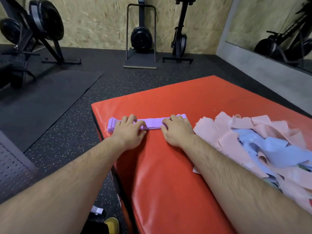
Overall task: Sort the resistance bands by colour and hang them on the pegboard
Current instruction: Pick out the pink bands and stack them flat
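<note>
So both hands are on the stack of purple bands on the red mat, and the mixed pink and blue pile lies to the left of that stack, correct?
Not quite. The head view shows the pink and blue pile to the right of the purple bands, beside the right hand. The rest holds: it and the left hand are on that stack on the red mat.

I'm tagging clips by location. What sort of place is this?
Probably a gym: a rower stands upright at the back, the floor is speckled rubber, and bands lie on a red mat.
</note>
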A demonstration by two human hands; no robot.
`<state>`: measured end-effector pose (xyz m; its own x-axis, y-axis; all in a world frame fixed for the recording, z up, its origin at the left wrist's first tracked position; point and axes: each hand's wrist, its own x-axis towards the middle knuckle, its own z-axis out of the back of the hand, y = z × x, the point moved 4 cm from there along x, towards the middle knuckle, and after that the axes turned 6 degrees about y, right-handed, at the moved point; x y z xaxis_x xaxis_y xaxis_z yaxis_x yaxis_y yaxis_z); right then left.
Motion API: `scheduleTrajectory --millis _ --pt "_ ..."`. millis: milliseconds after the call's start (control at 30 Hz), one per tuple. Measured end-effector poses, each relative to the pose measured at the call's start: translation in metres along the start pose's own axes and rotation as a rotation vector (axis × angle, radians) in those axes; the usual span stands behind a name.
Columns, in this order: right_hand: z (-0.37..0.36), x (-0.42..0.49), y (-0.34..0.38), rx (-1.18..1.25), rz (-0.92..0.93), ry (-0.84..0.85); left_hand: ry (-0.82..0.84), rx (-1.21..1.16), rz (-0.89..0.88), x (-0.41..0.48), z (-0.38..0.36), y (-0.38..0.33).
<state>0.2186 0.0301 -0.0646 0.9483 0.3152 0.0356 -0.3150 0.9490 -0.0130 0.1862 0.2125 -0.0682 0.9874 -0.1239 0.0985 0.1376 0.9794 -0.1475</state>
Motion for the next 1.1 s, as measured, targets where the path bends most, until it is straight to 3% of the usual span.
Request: scheduleTrajectory --millis 333,467,600,833,1000,1100 --pt "0.074 -0.135 -0.03 0.115 0.051 -0.201 -0.116 -0.009 -0.398 -0.033 0.049 -0.126" --pt "0.082 -0.198 -0.081 0.243 -0.114 -0.262 0.014 -0.063 -0.533 -0.049 0.045 -0.183" --pt "0.085 -0.227 -0.119 0.301 -0.227 -0.163 0.148 -0.038 -0.671 -0.068 0.034 -0.236" --pt "0.063 -0.25 -0.142 0.33 -0.289 0.15 0.37 0.027 -0.62 -0.071 0.018 -0.273" --pt "0.064 -0.245 -0.144 0.32 -0.268 0.1 0.409 -0.159 -0.48 -0.054 0.023 -0.264" --pt "0.065 -0.239 -0.141 0.26 -0.248 0.085 0.447 -0.137 -0.442 -0.05 0.018 -0.259"
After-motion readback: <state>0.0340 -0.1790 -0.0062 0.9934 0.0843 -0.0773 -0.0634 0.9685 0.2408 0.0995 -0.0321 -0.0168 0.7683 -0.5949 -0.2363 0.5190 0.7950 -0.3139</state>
